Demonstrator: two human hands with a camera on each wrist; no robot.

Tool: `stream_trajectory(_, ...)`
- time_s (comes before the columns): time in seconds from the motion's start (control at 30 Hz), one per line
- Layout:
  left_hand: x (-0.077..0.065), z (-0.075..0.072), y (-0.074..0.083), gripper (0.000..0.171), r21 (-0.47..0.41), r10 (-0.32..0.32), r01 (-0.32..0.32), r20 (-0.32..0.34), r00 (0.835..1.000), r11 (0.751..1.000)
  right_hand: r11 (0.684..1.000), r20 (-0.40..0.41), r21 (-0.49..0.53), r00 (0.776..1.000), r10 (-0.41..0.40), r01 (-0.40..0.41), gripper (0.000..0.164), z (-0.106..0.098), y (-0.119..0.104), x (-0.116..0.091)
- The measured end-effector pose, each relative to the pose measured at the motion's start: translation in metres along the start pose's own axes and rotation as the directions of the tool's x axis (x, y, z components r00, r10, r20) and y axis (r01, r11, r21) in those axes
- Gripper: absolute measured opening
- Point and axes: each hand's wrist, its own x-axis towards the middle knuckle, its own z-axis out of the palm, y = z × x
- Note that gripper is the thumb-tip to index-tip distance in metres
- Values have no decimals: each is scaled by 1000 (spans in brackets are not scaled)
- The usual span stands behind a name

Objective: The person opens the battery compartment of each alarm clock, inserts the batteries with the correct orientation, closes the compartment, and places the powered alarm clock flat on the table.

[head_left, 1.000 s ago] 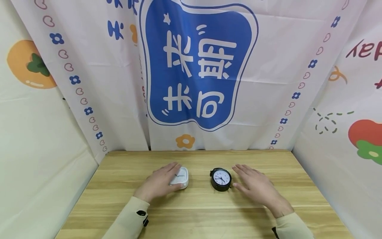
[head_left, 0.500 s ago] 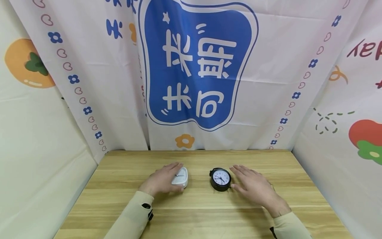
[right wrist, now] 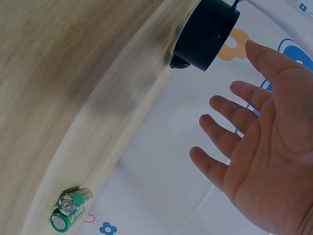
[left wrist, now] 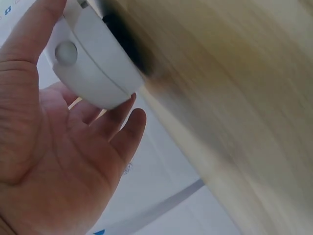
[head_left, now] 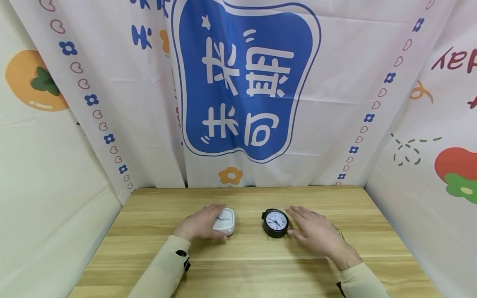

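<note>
A small white alarm clock point(head_left: 224, 222) lies face up on the wooden table, left of centre. My left hand point(head_left: 199, 223) holds it from its left side, thumb at the near edge and fingers at the far edge. In the left wrist view, the fingers curve behind the clock's white body point(left wrist: 90, 58), beside its round button. A round black alarm clock point(head_left: 275, 223) with a white dial lies to the right. Beside it, my right hand point(head_left: 314, 229) has loosely spread fingers. The right wrist view shows that hand's bare palm point(right wrist: 266, 147), apart from the black clock point(right wrist: 205, 34).
Green batteries point(right wrist: 71, 209) lie together on the table beyond the right hand; the head view shows only a sliver of them. Wood-grain tabletop point(head_left: 246, 265) spreads around the clocks. Printed cloth point(head_left: 335, 103) hangs behind the table and along both sides.
My left thumb and wrist have shifted slightly at the white clock's near side. My right hand has edged left toward the black clock, baring a sliver of battery. Both clocks stay in place.
</note>
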Motion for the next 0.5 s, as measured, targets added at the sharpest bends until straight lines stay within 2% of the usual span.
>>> stream_trajectory(0.3, -2, -2, -8, 112, -36, 18, -19, -19, 1000, 999, 1000, -5, -14, 1000, -11, 11, 71, 3, 0, -1)
stream_trajectory(0.5, 0, 0, -8, 109, -36, -3, 1, -50, 999, 999, 1000, -9, -12, 1000, -17, 17, 71, 2, -3, -1)
